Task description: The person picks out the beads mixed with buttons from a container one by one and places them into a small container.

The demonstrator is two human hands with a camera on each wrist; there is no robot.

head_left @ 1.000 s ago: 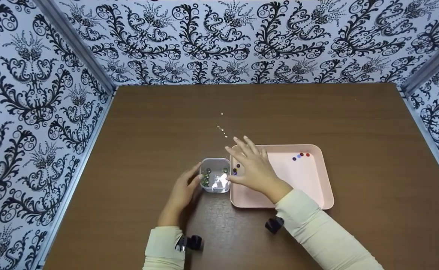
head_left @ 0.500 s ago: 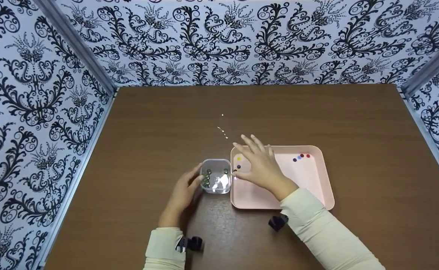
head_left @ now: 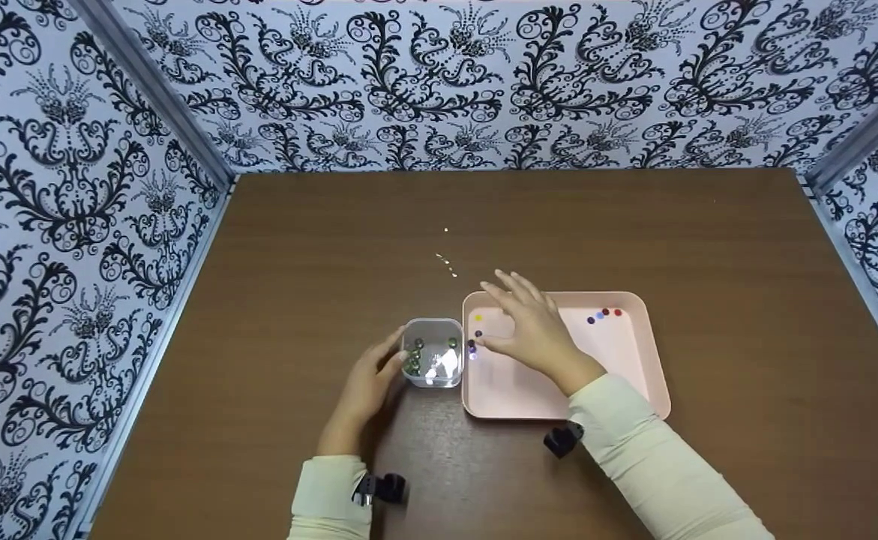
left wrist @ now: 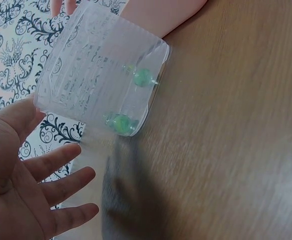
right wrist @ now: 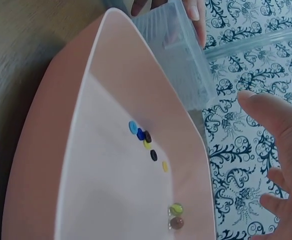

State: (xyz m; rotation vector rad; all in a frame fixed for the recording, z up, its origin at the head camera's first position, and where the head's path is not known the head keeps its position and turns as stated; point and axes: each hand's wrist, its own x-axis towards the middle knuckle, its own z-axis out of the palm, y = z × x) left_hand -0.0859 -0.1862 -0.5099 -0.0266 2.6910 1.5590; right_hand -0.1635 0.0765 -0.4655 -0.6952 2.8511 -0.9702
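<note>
A clear square plastic container (head_left: 433,320) stands against the left side of a pink tray (head_left: 517,390). Several green marbles (head_left: 415,354) lie in it, mostly along its left side. My left hand (head_left: 364,379) rests at the container's left wall; in the left wrist view its thumb meets the rim and the other fingers are spread. Over the tray's left part hovers my right hand (head_left: 536,334), fingers extended and holding nothing. Small buttons (right wrist: 140,135) in blue, black and yellow line the tray's left side. Two marbles (right wrist: 176,216) sit by its far wall in the right wrist view.
More small red, blue and dark pieces (head_left: 605,313) lie at the tray's far right. Bright specks (head_left: 446,262) show on the brown table (head_left: 319,247) behind the container. Patterned walls (head_left: 439,90) bound the table at the back and sides.
My right hand has moved right, from over the tray's left edge and the container's rim to further inside the tray, uncovering the buttons there. My left hand and the container have stayed put.
</note>
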